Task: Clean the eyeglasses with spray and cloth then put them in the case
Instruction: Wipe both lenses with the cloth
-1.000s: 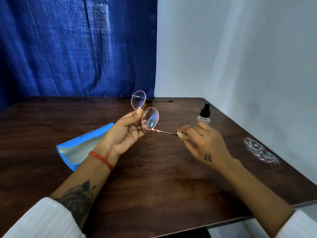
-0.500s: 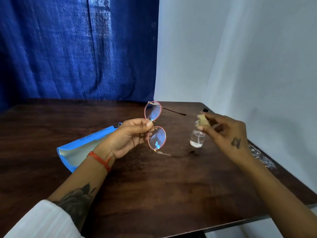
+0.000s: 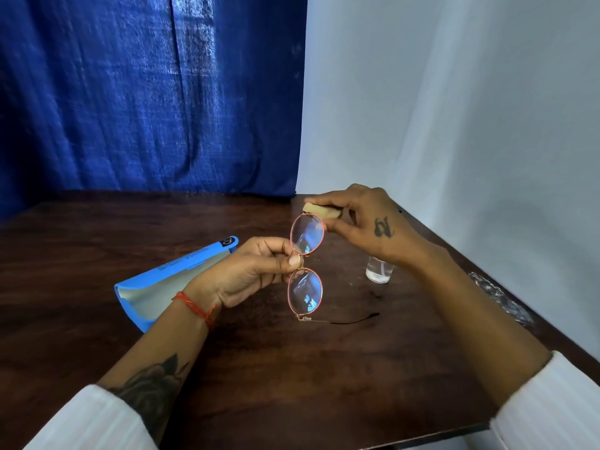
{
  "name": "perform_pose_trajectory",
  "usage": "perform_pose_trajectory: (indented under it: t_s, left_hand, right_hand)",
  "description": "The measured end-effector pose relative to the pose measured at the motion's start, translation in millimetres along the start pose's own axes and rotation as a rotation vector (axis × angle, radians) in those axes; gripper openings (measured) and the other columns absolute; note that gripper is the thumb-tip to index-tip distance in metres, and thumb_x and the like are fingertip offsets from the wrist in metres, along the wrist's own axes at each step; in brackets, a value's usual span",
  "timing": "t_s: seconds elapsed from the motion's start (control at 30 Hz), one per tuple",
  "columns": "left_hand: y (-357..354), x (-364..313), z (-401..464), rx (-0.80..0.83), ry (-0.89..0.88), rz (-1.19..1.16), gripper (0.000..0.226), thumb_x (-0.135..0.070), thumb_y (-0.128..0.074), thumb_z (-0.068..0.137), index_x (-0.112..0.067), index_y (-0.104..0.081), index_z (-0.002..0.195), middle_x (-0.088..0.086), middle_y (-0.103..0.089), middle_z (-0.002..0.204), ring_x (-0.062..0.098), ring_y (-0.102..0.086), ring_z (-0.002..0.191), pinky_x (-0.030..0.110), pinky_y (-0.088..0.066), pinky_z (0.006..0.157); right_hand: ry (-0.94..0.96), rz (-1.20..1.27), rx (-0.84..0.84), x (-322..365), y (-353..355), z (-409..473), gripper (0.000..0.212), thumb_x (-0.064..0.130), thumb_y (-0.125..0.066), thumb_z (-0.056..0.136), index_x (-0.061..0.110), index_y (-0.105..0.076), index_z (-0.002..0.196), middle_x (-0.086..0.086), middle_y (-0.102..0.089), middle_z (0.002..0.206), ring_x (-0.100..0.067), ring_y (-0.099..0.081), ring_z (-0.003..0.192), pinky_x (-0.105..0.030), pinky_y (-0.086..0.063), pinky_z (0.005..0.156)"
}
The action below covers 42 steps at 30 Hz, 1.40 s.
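My left hand pinches the bridge of the red-rimmed round eyeglasses, which stand on end above the table with one lens over the other. The lower temple arm sticks out to the right. My right hand holds a small folded beige cloth at the top edge of the upper lens. The clear spray bottle stands on the table under my right wrist, its top hidden by the hand. The open blue case lies to the left behind my left wrist.
The dark wooden table ends at a right edge along the white wall and at a near edge by my sleeves. A crumpled clear plastic wrapper lies near the right edge. A blue curtain hangs behind.
My right hand rose from beside the spray bottle and brought the cloth to the upper lens. My left hand kept hold of the glasses and turned them a little more upright.
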<state>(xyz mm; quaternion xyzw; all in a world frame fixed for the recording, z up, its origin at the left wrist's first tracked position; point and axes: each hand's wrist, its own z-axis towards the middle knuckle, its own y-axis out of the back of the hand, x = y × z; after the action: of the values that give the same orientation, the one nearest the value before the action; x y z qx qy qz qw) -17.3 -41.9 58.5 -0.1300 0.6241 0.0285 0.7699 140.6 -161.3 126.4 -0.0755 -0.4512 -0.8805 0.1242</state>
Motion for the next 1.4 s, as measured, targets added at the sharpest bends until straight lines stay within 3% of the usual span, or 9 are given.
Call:
perform_pose_trajectory:
  t_s: [0.17,0.3,0.53,0.87,1.0,1.1,1.2,1.3,1.4]
  left_hand:
    - [2,1,0,-0.019,-0.01,-0.008,0.034,-0.038,-0.088,0.046,-0.019,-0.067,0.065,-0.008,-0.061,0.06,0.002,-0.058,0.06,0.016,-0.05,0.065]
    - [3,-1,-1,-0.043,-0.033,-0.043,0.035,-0.036,-0.089,0.044,-0.018,-0.066,0.064,-0.008,-0.059,0.058,0.002,-0.057,0.058,0.016,-0.051,0.062]
    - [6,-3,-2,-0.065,-0.053,-0.052,0.036,-0.036,-0.089,0.043,-0.017,-0.066,0.063,-0.01,-0.058,0.057,0.001,-0.056,0.056,0.015,-0.05,0.059]
    - [6,-4,-3,-0.061,-0.042,-0.045,0.038,-0.036,-0.09,0.042,-0.016,-0.066,0.063,-0.007,-0.058,0.058,0.003,-0.057,0.056,0.016,-0.05,0.058]
    - [9,-6,-4,-0.08,-0.056,-0.046,0.04,-0.037,-0.09,0.042,-0.015,-0.065,0.064,-0.006,-0.058,0.058,0.003,-0.057,0.056,0.018,-0.051,0.058]
    - [9,-6,-3,-0.107,-0.066,-0.039,0.038,-0.039,-0.09,0.041,-0.018,-0.067,0.063,-0.007,-0.059,0.06,0.003,-0.058,0.06,0.019,-0.051,0.064]
    - [10,-4,-1,-0.165,-0.09,-0.03,0.04,-0.042,-0.089,0.04,-0.019,-0.068,0.065,-0.007,-0.063,0.064,0.003,-0.059,0.065,0.02,-0.051,0.068]
    - [9,-2,1,-0.23,-0.117,-0.031,0.041,-0.044,-0.088,0.039,-0.019,-0.069,0.065,-0.008,-0.064,0.064,0.002,-0.059,0.064,0.018,-0.052,0.066]
    - [8,-1,3,-0.275,-0.141,-0.031,0.034,-0.042,-0.087,0.043,-0.02,-0.069,0.062,-0.009,-0.064,0.063,0.0,-0.059,0.061,0.015,-0.051,0.06]
  right_hand:
    - [-0.105,-0.132,0.02,-18,-5,-14,0.025,0.026,-0.068,0.081,0.025,-0.064,0.106,0.003,-0.067,0.088,-0.012,-0.049,0.084,-0.033,-0.045,0.074]
    - [-0.124,-0.264,0.047,-25,-8,-23,0.024,0.025,-0.063,0.086,0.019,-0.06,0.109,0.015,-0.05,0.077,-0.014,-0.043,0.086,-0.029,-0.037,0.064]
    - [-0.137,-0.413,0.06,-27,-2,-34,0.026,0.026,-0.054,0.092,0.016,-0.055,0.116,0.0,-0.062,0.091,-0.021,-0.045,0.096,-0.026,-0.028,0.064]
    - [-0.23,-0.506,0.02,-28,12,-53,0.023,0.022,-0.049,0.093,0.015,-0.054,0.115,-0.004,-0.064,0.102,-0.023,-0.048,0.097,-0.032,-0.041,0.07]
    - [-0.374,-0.208,-0.22,-28,19,-64,0.015,0.018,-0.062,0.087,0.014,-0.061,0.103,0.005,-0.062,0.081,-0.015,-0.059,0.079,-0.011,-0.037,0.06]
    - [-0.603,0.543,-0.436,-12,17,-73,0.022,0.009,-0.069,0.081,0.015,-0.058,0.1,0.007,-0.07,0.082,0.002,-0.064,0.068,-0.005,-0.041,0.053]
    - [-0.655,1.128,-0.437,5,5,-86,0.022,0.008,-0.067,0.074,0.011,-0.059,0.094,-0.003,-0.074,0.082,-0.009,-0.065,0.069,-0.015,-0.046,0.05]
    - [-0.605,1.132,-0.264,20,-16,-97,0.032,0.007,-0.078,0.061,0.011,-0.062,0.088,-0.007,-0.074,0.082,-0.014,-0.066,0.069,-0.02,-0.051,0.056]
    - [-0.463,0.733,-0.118,31,-42,-105,0.028,0.013,-0.08,0.059,0.016,-0.067,0.083,-0.002,-0.074,0.083,-0.019,-0.069,0.074,-0.029,-0.054,0.069]
